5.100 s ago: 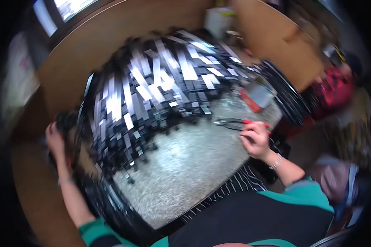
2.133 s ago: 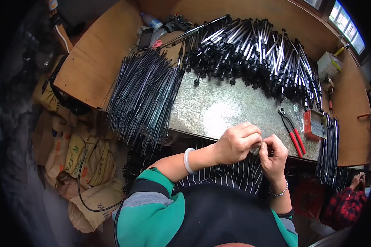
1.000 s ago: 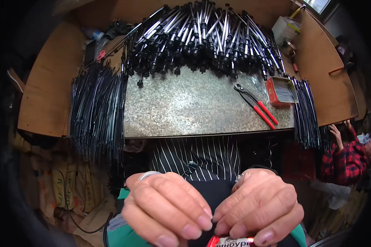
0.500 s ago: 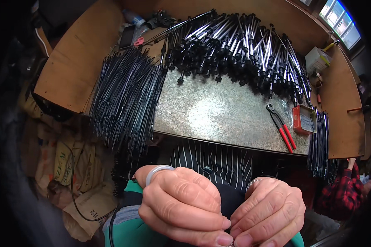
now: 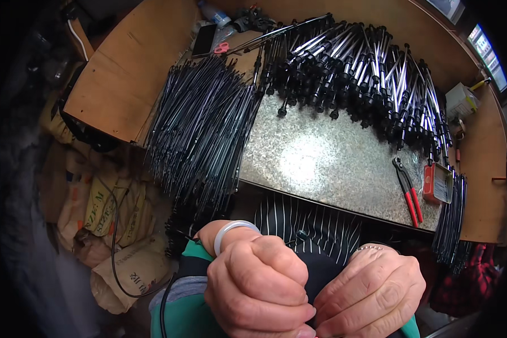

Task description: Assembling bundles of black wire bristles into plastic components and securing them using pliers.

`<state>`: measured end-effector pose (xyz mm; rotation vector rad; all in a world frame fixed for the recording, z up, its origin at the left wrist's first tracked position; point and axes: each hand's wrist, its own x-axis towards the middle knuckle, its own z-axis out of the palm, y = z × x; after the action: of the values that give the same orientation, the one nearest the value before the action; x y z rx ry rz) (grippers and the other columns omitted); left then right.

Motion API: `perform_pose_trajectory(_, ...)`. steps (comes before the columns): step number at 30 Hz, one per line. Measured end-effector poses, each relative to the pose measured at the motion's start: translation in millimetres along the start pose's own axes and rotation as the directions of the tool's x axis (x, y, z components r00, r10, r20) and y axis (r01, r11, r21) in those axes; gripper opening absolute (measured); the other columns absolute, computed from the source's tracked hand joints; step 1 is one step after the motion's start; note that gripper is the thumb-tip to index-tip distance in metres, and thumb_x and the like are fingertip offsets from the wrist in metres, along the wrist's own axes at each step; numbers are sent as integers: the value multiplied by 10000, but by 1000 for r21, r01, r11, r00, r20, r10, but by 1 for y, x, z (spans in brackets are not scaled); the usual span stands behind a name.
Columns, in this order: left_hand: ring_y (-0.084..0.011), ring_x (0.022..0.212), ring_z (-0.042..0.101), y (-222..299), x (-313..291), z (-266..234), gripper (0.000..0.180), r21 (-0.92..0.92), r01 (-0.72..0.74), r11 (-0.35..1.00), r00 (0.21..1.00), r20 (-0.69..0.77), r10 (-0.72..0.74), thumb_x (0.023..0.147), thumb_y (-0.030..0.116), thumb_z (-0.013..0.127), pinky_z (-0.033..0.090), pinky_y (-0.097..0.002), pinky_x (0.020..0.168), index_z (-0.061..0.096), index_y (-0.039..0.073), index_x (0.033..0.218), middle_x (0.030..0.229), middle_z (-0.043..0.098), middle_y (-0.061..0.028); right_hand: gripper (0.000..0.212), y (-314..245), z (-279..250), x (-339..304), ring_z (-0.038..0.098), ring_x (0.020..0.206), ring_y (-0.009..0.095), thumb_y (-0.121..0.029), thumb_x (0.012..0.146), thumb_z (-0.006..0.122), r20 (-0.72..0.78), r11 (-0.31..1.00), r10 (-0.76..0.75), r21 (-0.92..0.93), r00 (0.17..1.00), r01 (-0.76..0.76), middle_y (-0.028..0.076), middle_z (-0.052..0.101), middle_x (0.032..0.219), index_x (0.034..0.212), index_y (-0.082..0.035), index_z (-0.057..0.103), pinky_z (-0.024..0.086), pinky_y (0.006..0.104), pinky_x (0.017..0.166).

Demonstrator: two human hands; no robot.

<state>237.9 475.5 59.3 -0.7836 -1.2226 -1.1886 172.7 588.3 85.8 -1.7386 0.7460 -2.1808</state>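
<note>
Both hands are close together in front of my body, below the table's front edge. My left hand [image 5: 259, 284] has a pale bangle at the wrist and its fingers are curled closed. My right hand [image 5: 372, 290], with a beaded bracelet, is curled closed too, its fingertips almost meeting the left ones. Whatever lies between the fingertips is hidden at the lower edge of the picture. Beyond the hands is the speckled table top [image 5: 281, 152]. Red-handled pliers [image 5: 407, 191] lie on its right side, next to a small red tin [image 5: 437, 183] of thin pieces.
A big pile of silvery rods with black fittings [image 5: 360, 73] covers the table's back. Thin black rods [image 5: 200, 129] overhang its left front, and a smaller bundle [image 5: 452, 219] overhangs at right. Wooden side panels [image 5: 110, 73] enclose it. Pink scissors [image 5: 221, 48] lie at the back left; sacks [image 5: 127, 276] stand below.
The view has turned, so the table and its things sit further right in the picture. My hands stay together; the left fingers are curled more tightly.
</note>
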Motion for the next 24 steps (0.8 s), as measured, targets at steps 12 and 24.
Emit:
perform_pose_trajectory(12,-129,618,448,-5,-12,19,34,51,-38,998,984,-169,46,749,39,620,372,-230,503,609,65,731,697,524,-17,100,3,-5,-3,603,594,260,-40,719,665,32,999,-47,-21,998,48,182,639,732,747,35,606,522,325,536)
perform_pose_trajectory(24,-89,630,447,8,-23,42,154,-120,186,975,939,-271,-213,754,24,684,390,-188,507,566,99,687,719,471,8,144,-16,-6,-13,607,608,259,25,657,698,-81,996,-38,-89,996,31,199,635,739,755,49,595,528,327,541)
